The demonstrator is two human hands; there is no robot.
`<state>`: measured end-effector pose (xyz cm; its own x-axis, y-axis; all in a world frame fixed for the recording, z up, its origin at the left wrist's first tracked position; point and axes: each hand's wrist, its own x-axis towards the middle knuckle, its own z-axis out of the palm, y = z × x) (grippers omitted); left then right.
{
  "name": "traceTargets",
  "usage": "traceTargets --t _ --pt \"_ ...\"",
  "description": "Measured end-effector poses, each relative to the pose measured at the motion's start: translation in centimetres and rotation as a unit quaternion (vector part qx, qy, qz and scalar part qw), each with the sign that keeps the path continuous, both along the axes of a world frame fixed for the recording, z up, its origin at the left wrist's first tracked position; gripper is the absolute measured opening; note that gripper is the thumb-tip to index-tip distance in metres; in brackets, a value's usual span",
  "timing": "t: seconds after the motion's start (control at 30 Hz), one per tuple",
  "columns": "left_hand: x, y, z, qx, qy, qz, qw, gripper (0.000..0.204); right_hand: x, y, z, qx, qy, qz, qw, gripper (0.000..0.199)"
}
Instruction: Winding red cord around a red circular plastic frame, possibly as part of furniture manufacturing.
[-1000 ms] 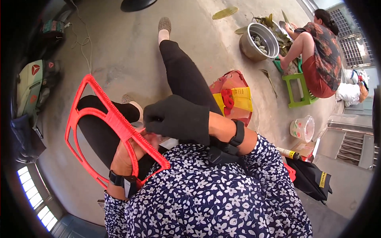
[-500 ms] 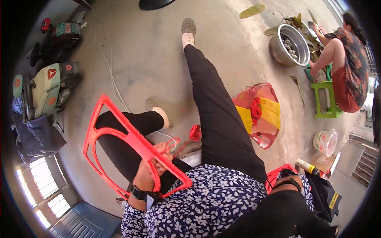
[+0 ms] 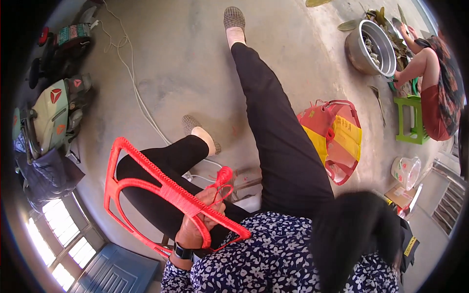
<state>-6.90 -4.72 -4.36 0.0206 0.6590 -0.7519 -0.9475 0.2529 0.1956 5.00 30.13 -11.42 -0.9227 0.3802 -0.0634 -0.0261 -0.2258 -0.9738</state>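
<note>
My left hand [image 3: 201, 222], a dark watch on its wrist, is closed around a bar of a red frame [image 3: 168, 190]. The frame has straight outer sides with a curved bar inside, and cord is wound tightly along its bars. It lies slanted over my left thigh. From beside my fingers a small bundle of red cord [image 3: 224, 175] sticks out with loose loops. My right hand does not show; a blurred black shape [image 3: 359, 234] covers the lower right, over my patterned top.
A red and yellow bag [image 3: 344, 139] with red cord in it sits right of my legs. Farther right are a metal pot [image 3: 359, 53], a person on a green stool [image 3: 409, 119] and a clear tub [image 3: 405, 171]. A scooter [image 3: 53, 112] and white cables [image 3: 133, 73] are at left.
The view has shifted, with the red frame still in my left hand. The cord bundle now stands closer to my fingers. My right arm and a red piece beside it have gone from sight.
</note>
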Motion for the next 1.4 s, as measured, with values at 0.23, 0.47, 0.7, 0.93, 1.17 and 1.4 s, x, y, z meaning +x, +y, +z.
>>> traceTargets --t 0.23,0.47,0.7,0.93,1.17,1.4 --pt "0.0 0.3 0.3 -0.043 0.004 -0.007 0.999 0.016 7.0 5.8 -8.2 0.467 -0.586 0.12 0.651 0.051" --pt "-0.4 0.5 -0.1 -0.088 -0.01 -0.017 0.996 0.019 15.8 6.1 -17.8 0.486 -0.636 0.227 0.555 0.037" --pt "0.0 0.3 0.0 -0.037 0.048 -0.026 0.998 0.025 17.2 5.2 -14.0 0.315 -0.568 -0.134 0.748 0.02" --pt "0.1 -0.4 -0.3 0.029 0.124 -0.055 0.99 0.027 14.8 1.2 -1.7 -0.025 -0.157 -0.408 0.899 0.022" --pt "-0.3 -1.4 -0.7 0.091 0.119 -0.024 0.988 0.022 13.4 -4.9 10.9 0.037 -0.006 -0.255 0.966 0.05" --pt "-0.2 -1.2 1.4 0.094 0.113 -0.031 0.989 0.033 9.4 -4.1 19.5 0.128 0.075 -0.166 0.975 0.04"
